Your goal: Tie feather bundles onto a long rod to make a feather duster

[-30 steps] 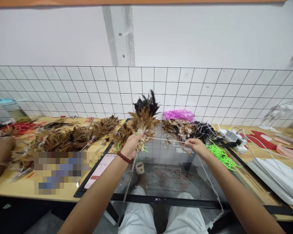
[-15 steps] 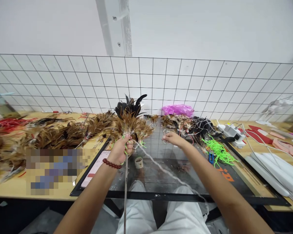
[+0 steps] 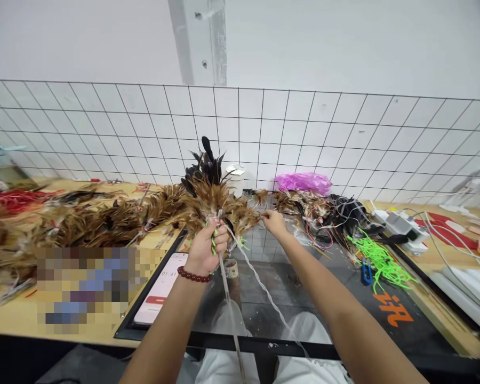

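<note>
My left hand [image 3: 210, 242] is closed round the stem of a feather bundle [image 3: 210, 194], which has brown feathers below and black ones on top. Green strands poke out between its fingers. From the grip a thin rod [image 3: 229, 304] runs down toward my lap, and a twisted whitish strip [image 3: 264, 290] hangs to the right. My right hand [image 3: 274, 223] is just right of the bundle, fingertips pinched at the edge of the brown feathers; what they hold, if anything, is too small to make out.
Brown feather bundles [image 3: 100, 226] cover the left of the table. A phone [image 3: 162, 290] lies beside my left forearm. Rightward are a pink plastic bag [image 3: 303, 183], green strands [image 3: 382, 261], a blue tool [image 3: 367, 273] and white plugs [image 3: 404, 229]. A small roll [image 3: 232, 268] stands near the middle.
My right hand has moved left, closer to the feather bundle. The bundle and rod have changed tilt in my left hand. The view has shifted slightly.
</note>
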Demonstrator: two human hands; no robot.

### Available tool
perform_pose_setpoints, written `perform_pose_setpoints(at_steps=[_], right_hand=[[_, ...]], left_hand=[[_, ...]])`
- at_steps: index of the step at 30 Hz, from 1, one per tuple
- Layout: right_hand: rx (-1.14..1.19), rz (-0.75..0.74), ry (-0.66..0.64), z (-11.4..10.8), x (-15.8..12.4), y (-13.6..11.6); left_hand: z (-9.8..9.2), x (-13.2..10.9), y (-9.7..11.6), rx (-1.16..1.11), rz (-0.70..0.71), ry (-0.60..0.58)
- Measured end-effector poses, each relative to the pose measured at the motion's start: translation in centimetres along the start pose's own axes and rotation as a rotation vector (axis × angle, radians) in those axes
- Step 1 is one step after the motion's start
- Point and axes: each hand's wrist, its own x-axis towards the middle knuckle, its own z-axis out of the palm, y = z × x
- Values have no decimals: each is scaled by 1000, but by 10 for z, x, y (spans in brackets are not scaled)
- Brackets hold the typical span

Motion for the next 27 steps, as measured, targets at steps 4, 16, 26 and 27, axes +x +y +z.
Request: perform_pose_setpoints(at_steps=[4, 16, 26, 27], right_hand=[[-19, -50, 27, 9, -11, -6], [-91, -603, -131, -39, -12, 14], [-330, 47, -232, -55, -60, 1], [-305, 47, -281, -52, -60, -2]], left_hand=[[1, 22, 9, -121, -118, -97], [-23, 27, -6, -207, -237, -85], [8, 41, -30, 30, -222, -9], [16, 42, -31, 83, -204, -3]])
